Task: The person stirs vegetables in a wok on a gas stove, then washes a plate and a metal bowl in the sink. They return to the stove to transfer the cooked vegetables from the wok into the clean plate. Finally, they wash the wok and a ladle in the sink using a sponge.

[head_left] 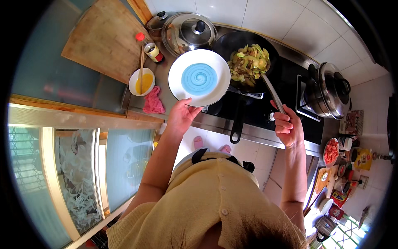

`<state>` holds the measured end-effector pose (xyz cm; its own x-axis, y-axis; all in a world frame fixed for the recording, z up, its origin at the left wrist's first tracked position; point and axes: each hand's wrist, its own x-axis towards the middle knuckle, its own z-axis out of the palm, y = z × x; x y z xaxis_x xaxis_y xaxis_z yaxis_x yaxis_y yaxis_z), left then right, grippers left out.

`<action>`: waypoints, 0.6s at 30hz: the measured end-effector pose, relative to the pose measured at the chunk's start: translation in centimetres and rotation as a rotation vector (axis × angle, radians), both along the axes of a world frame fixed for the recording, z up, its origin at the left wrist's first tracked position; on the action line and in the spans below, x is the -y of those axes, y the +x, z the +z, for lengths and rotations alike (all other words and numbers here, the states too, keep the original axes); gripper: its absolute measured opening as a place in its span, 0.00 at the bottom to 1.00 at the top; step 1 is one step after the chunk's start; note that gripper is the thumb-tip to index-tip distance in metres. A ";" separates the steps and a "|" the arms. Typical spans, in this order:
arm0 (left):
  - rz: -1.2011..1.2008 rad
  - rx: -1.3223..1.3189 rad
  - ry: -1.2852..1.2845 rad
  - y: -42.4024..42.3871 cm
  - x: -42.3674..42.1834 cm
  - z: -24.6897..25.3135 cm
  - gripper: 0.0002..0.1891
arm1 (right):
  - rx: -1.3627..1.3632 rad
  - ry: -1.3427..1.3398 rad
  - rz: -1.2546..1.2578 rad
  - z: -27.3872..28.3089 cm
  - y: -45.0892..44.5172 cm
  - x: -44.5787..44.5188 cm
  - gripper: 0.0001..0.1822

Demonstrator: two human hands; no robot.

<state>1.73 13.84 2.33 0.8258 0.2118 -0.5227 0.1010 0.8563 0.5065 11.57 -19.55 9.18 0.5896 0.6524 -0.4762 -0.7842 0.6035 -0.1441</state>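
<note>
My left hand grips the near rim of a white plate with a blue spiral centre, and nothing lies on it. The plate is held left of a black wok, overlapping its edge in view. In my right hand is the metal handle of a cooking spatula. Its head is down among sliced green vegetables in the wok, hidden by the food. The wok rests on the gas stove, its black handle pointing toward me.
Left are a large steel lid, a sauce bottle, a bowl of beaten egg with chopsticks, a pink cloth and a wooden board. A lidded steel pot occupies the right burner. Beyond it sits a dish of chopped red food.
</note>
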 end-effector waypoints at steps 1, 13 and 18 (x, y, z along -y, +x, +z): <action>-0.004 -0.002 -0.006 -0.1 -0.1 -0.2 0.12 | 0.013 -0.009 -0.010 0.1 -0.1 -0.1 0.21; -0.013 0.058 -0.009 -0.6 -1.4 -2.5 0.10 | 0.047 0.015 -0.011 1.0 -1.1 -1.0 0.20; 0.039 0.066 -0.002 -0.2 -1.0 -1.3 0.08 | 0.048 -0.054 -0.025 1.6 -1.2 -1.4 0.19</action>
<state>1.53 14.81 1.06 0.8498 0.2433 -0.4675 0.0337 0.8602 0.5089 10.42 -18.12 10.82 0.6281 0.6117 -0.4810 -0.7607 0.6129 -0.2139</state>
